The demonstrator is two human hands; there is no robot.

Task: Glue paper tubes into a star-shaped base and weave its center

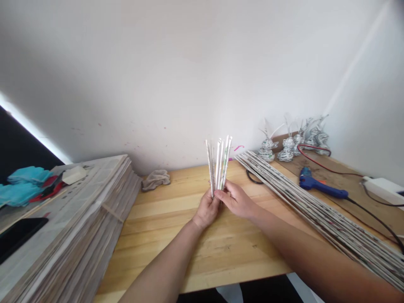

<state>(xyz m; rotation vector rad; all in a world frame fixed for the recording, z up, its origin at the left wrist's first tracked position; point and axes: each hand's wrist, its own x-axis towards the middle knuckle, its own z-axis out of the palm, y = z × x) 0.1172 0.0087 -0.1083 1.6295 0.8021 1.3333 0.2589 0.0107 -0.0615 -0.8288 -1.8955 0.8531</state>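
Observation:
My left hand (206, 210) and my right hand (236, 198) meet above the wooden table (176, 235), both closed round the lower ends of a small bundle of rolled newspaper sticks (219, 162). The sticks stand upright and fan out slightly at the top, against the white wall. My left hand grips them from the left, my right hand pinches them from the right with fingers curled. The bottom ends of the sticks are hidden inside my hands.
A tall stack of newspapers (78, 219) fills the left side. A long pile of rolled paper sticks (315, 210) lies along the right, beside a blue glue gun (315, 185) with its cable. Small woven paper figures (287, 149) stand by the wall; a crumpled cloth (156, 179) lies behind.

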